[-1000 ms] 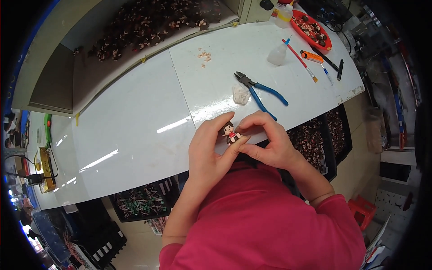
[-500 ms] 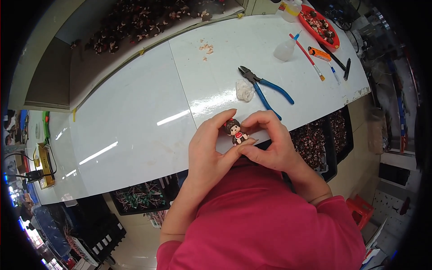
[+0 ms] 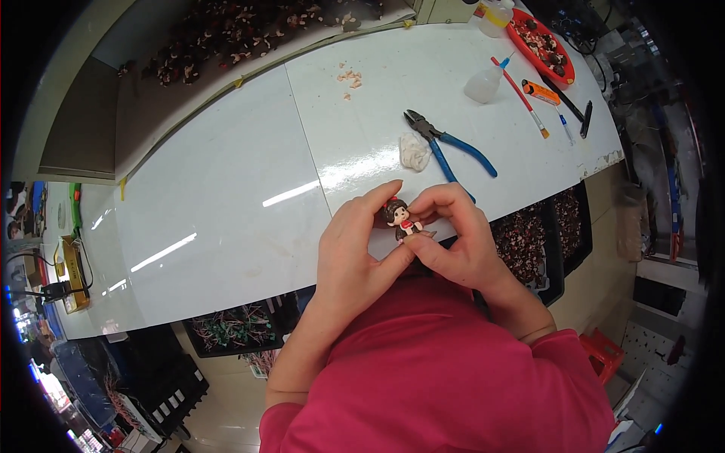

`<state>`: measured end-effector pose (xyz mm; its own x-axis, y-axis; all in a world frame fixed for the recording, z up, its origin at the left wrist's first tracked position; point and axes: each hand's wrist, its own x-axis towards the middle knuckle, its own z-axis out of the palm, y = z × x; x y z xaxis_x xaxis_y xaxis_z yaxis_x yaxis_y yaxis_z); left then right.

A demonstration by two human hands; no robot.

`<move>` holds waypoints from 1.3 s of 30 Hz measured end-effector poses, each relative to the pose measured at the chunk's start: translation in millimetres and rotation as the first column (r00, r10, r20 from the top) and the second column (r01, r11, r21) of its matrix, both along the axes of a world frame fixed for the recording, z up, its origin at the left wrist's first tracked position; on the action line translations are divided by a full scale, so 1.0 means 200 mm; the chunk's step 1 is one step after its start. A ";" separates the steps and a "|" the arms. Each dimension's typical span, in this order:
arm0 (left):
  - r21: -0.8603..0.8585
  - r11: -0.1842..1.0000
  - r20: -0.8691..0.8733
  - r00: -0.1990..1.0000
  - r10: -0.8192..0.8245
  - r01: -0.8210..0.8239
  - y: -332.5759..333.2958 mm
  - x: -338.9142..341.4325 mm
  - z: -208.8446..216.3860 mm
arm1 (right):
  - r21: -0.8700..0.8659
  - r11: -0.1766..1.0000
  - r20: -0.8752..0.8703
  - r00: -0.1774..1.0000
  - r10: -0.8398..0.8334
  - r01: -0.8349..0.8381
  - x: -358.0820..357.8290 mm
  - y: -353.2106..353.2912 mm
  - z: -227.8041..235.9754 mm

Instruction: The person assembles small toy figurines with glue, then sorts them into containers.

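A small doll figurine (image 3: 402, 217) with dark brown hair, a red bow and a red piece on its front is held close to the table's front edge. Both thumbs press at its lower end. My left hand (image 3: 353, 240) curls round its left side, closed on it with the forefinger by the head. From the other side my right hand (image 3: 462, 240) pinches it with bent fingers. The fingers hide parts of the figurine's body and base. Just beyond the hands lie blue-handled cutting pliers (image 3: 445, 143) and a crumpled white wad (image 3: 414, 152).
Small pale pieces (image 3: 350, 79) are scattered farther back. At the right are a squeeze bottle (image 3: 483, 84), a red brush (image 3: 521, 98), an orange cutter (image 3: 541, 92) and a red bowl of parts (image 3: 555, 64). Dark parts fill the shelf (image 3: 242, 45) and floor crates (image 3: 521, 249).
The figurine has shifted slightly to the right and tilted a little between my fingers. Both hands stay closed around it.
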<state>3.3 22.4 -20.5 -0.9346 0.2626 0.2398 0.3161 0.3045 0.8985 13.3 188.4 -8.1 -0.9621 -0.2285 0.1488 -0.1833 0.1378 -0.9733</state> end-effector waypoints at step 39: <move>0.241 0.965 0.173 0.973 -0.151 0.107 -0.05 0.01 0.05 | 0.042 0.993 -0.039 0.993 -0.112 0.114 -0.01 -0.02 -0.02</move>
<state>4.8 12.2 -11.1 -0.9301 0.3432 0.1305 0.1577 0.0522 0.9861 12.3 184.3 -11.9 -0.9762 -0.1257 0.1769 -0.1998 0.2022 -0.9588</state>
